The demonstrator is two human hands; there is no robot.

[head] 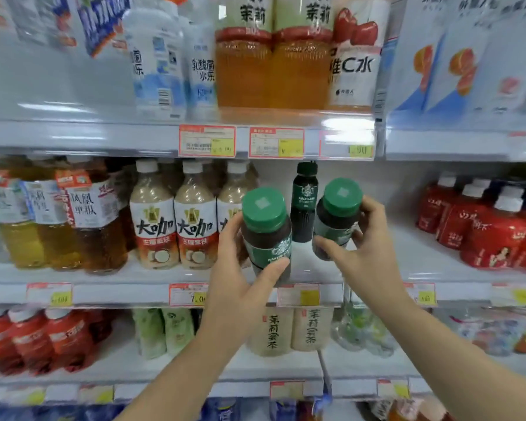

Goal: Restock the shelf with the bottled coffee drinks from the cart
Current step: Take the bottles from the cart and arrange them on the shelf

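The left hand's [237,268] grip is clamped round the left bottle [266,238], the right hand's [371,247] round the right bottle [334,226], both before the shelf [307,268] gap. Careless pushing could topple the rear bottle [304,208].

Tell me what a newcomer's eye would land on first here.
Two green-capped coffee bottles are held up mid-frame, the left bottle gripped by the left hand, the right bottle by the right hand. Between and behind them a lone bottle stands on the middle shelf, with beige bottles to its left and red bottles to its right.
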